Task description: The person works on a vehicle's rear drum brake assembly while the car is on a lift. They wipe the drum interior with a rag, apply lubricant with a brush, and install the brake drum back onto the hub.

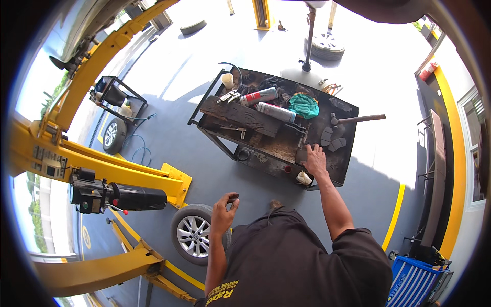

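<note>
My right hand (315, 161) reaches over the near side of a black metal tool cart (333, 174), fingers apart and bent down toward its top. Whether the fingertips touch anything there is hard to see. Just beyond it lie dark brake pads (326, 136) and a hammer (360, 118) with a wooden handle. My left hand (223, 214) is raised in front of my body, away from the cart. Its fingers are loosely curled, with a gap to the thumb and dark fingertips; no held object shows.
The cart also carries spray cans (276, 111), a teal cloth (304, 105), a wooden block (238, 116) and a white cup (227, 80). At left stand a yellow lift (128, 166) and a wheel (194, 236). A blue tool chest (411, 281) stands at lower right.
</note>
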Tool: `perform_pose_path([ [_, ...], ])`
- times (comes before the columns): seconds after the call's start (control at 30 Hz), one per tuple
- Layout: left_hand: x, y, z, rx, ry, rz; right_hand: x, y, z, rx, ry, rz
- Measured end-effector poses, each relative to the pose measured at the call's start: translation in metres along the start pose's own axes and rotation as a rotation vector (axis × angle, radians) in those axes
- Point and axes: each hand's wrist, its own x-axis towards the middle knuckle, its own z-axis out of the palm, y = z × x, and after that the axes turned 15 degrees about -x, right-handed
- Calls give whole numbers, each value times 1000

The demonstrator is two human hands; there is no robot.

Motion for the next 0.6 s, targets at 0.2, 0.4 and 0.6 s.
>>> perform_pose_path([
  [0.2,64,39,52,-26,-222,54,23,30,11,31,-44,-70],
  [0.4,104,12,90,-512,2,-56,21,-64,-79,889,100,-228],
  [0.6,128,-16,56,-828,262,-100,63,-159,-102,669,49,-658],
])
